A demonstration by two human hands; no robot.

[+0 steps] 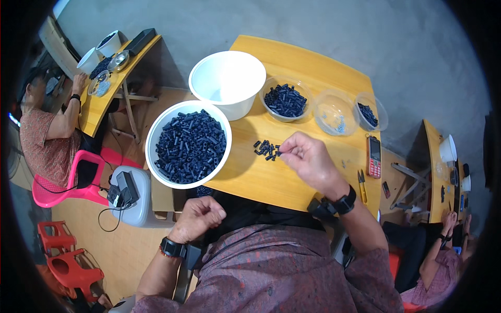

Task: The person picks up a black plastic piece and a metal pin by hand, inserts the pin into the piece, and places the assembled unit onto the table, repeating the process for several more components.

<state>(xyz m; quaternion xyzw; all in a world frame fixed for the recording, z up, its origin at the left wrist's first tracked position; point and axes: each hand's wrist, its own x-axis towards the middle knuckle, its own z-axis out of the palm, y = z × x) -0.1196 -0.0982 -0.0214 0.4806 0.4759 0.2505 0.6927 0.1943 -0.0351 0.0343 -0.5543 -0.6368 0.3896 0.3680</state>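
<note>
My right hand [310, 161] is over the yellow table, thumb and forefinger pinched on what looks like a short black tube at the edge of a small loose pile of black tubes [267, 149]. Near the table's front edge, above my lap, my left hand [199, 216] is closed with its fingers curled in; whatever it may hold is hidden. A white bucket heaped with short black tubes [190, 146] stands just beyond that hand. Behind it is a second white bucket [227, 78], whose inside shows bare white.
Along the table's far side sit a clear bowl of black tubes [286, 99], a clear bowl with small pale pieces [336, 112] and a smaller tub of black pieces [368, 115]. Yellow-handled snips [362, 188] and a red phone [373, 156] lie right. People work at tables on both sides.
</note>
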